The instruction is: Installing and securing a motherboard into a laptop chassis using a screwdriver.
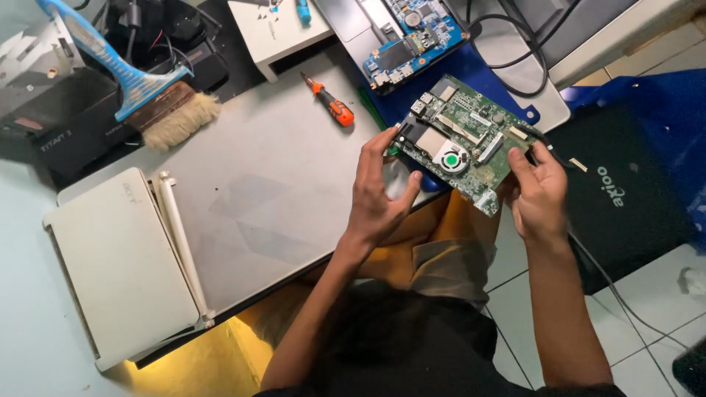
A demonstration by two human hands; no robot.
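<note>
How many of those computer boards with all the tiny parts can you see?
2. A green board is held between the left hand and right hand. A blue board lies on the table's far side. Others may be hidden.

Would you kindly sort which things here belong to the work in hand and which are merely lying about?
In hand:
- green circuit board with a small round fan, held by both hands
- left hand at its left edge
- right hand at its right edge

Lying about:
- orange-handled screwdriver
- blue-handled bristle brush
- white closed laptop
- blue circuit board
</note>
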